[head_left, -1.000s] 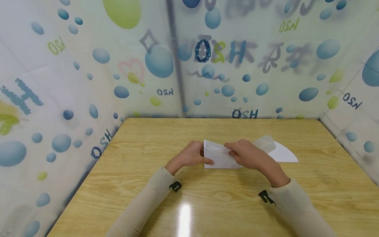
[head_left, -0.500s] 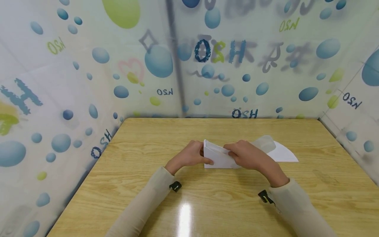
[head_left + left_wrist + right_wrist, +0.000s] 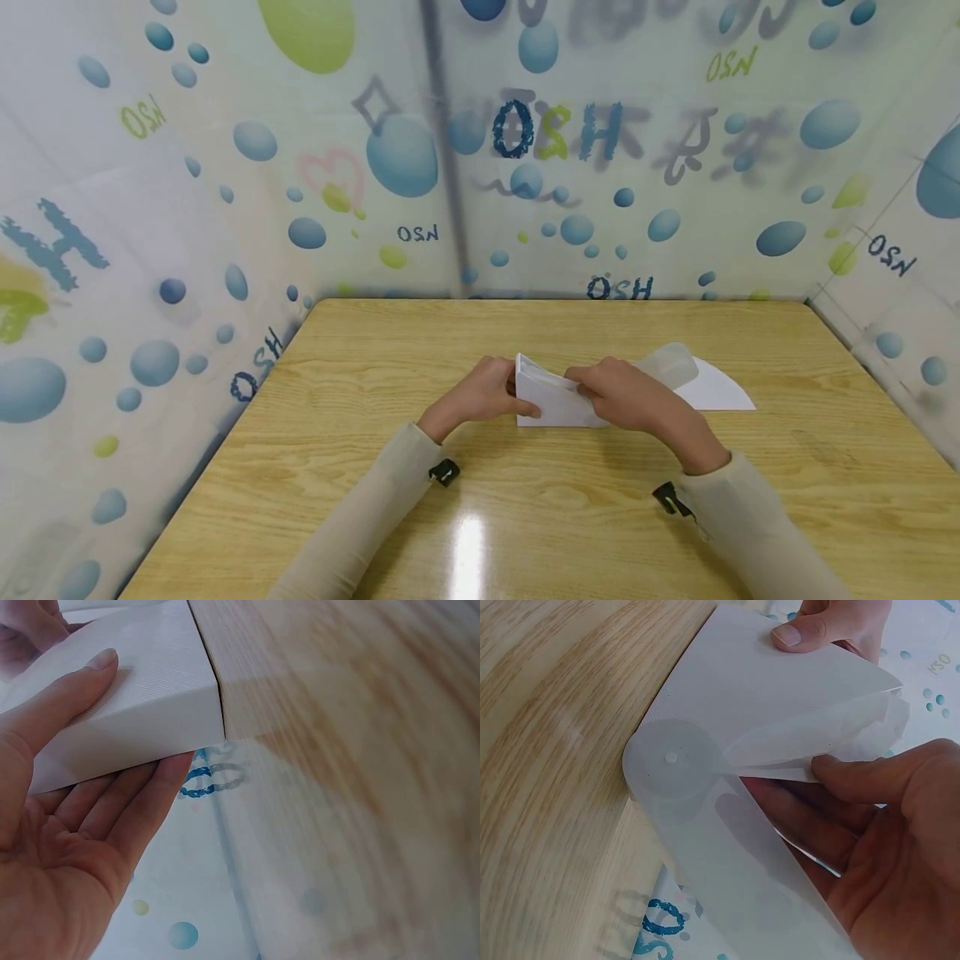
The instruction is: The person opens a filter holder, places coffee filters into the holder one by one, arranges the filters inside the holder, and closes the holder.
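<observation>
A white box-shaped piece (image 3: pixel 555 402) stands on the table before me, its upper edge gaping into thin layers. My left hand (image 3: pixel 491 387) grips its left end, thumb on the near face and fingers along the end and behind. At the upper edge, my right hand (image 3: pixel 622 392) pinches a thin white sheet (image 3: pixel 810 735) between thumb and fingers. A translucent round-ended strip (image 3: pixel 720 825) is pinned over the piece's corner by a small white stud (image 3: pixel 671 758) and passes in front of the right fingers. In the head view, the right hand hides the pinned corner.
Beyond the right hand, a white rounded sector (image 3: pixel 720 387) lies on the wooden table (image 3: pixel 375 350), partly under the strip's far end. Black clips (image 3: pixel 444 472) hang by both cuffs. A wall sheet (image 3: pixel 465 208) printed with blue dots closes off the far side.
The right hand has shifted slightly left, and the upper edge of the white piece dips more beside it. My left hand keeps its place.
</observation>
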The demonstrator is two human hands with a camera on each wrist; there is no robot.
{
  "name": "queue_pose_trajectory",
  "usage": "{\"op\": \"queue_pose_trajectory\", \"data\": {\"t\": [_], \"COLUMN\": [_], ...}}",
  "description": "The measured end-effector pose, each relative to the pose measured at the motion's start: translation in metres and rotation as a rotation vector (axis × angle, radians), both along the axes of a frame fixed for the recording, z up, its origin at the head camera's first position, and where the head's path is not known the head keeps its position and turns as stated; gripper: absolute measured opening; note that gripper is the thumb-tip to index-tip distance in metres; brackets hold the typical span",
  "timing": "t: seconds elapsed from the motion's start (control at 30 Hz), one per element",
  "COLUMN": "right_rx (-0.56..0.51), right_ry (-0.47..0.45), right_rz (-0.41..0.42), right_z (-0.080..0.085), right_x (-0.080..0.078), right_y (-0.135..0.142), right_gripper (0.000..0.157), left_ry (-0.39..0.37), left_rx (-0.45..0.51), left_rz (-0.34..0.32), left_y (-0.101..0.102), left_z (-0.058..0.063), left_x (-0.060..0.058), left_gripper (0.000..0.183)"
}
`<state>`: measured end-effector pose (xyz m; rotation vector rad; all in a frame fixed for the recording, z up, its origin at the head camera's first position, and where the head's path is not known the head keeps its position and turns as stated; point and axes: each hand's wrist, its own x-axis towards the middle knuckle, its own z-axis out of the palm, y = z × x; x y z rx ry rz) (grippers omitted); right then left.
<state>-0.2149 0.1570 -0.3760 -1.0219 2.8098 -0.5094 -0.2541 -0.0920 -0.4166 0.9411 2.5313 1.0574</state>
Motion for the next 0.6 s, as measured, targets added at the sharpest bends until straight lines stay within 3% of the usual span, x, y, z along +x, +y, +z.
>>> {"op": "queue_pose_trajectory", "data": {"t": [0.6], "right_rx": [-0.002], "right_ry": [0.018], "right_rz": [-0.017], "right_z": [-0.0018], "right_x": [0.0008], "right_y": [-0.0017], "right_gripper": [0.012], "left_ry": [-0.009], "left_rx": [-0.007], "left_rz": [0.011], "left_y": [-0.0001], "left_z": [-0.0003], "left_x": [-0.0003], "left_gripper": [0.034]}}
